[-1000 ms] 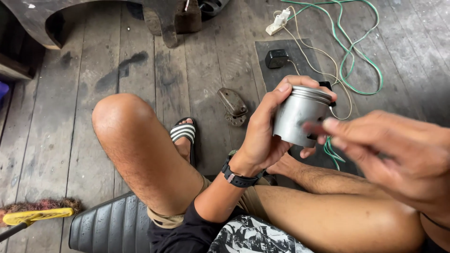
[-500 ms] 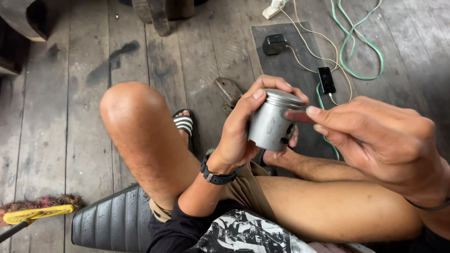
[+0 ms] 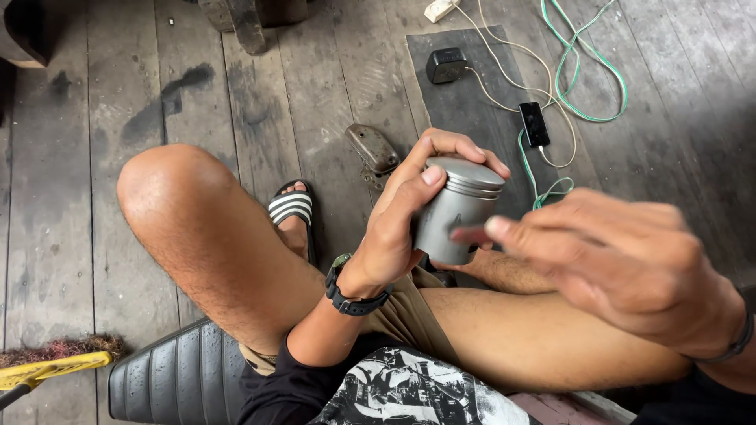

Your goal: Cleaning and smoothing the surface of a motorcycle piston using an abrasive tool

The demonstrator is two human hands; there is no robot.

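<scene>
Left hand [image 3: 394, 236]: black wristwatch w/ greenish face [image 3: 350, 293] below fingers. Right hand [image 3: 630, 267]: thin dark wristband [image 3: 736, 342]. Black tee, khaki shorts, black-white striped slide sandal [image 3: 291, 208].

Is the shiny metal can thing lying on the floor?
No, the left hand holds the grey metal cylinder up above the wooden floor.

dark phone screen [image 3: 534, 123] on mat, cabled

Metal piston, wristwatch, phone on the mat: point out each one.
metal piston [image 3: 455, 211], head view, on its grey side wall below the ring grooves.
wristwatch [image 3: 352, 297], head view, on the black strap around the left wrist.
phone [image 3: 535, 123], head view, on its dark screen.
</scene>
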